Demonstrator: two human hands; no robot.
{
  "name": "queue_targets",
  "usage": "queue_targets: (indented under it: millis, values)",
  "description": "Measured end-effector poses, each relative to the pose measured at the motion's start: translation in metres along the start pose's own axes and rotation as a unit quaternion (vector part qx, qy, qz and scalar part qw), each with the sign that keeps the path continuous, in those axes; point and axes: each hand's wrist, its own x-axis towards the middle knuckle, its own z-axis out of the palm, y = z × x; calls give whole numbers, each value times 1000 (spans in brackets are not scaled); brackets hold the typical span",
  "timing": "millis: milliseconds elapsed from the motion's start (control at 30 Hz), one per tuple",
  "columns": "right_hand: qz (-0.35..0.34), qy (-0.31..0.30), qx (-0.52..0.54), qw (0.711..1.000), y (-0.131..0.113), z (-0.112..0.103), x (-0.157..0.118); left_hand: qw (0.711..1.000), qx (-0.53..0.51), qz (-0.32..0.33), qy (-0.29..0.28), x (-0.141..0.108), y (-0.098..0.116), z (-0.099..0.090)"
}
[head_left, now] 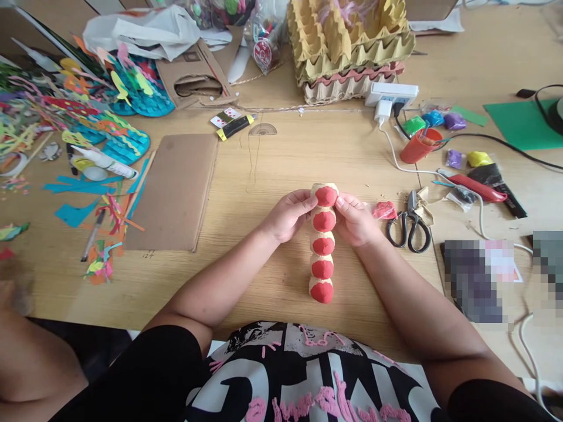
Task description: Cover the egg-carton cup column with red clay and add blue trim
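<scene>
A strip cut from an egg carton (324,246) runs lengthwise toward my body, its row of several bumps each covered on top with smooth red clay. My left hand (292,212) pinches its far end from the left side, thumb against the edge of the red patch. On the opposite side, my right hand (355,218) grips the same end cup between thumb and fingers. Just right of that hand lies a packet of red clay (384,210), and beyond it a pair of black-handled scissors (410,225).
Stacked egg trays (352,64) and a white power strip (391,94) stand at the back. A cardboard sheet (171,193) and coloured paper scraps (88,187) lie left. To the right are a red cup (421,146), clay packets and cables. Another person's arm (30,346) shows lower left.
</scene>
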Motion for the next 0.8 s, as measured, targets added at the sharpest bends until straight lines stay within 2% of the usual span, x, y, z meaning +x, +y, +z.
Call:
queue_targets:
  millis: [333,800]
  values:
    - [33,-49,-14,998,-5,2,-2,999,22,-29,-2,-2,2,-1]
    - [89,-19,12,996,-5,17,-7,997,-17,-75,15,-3,1,6]
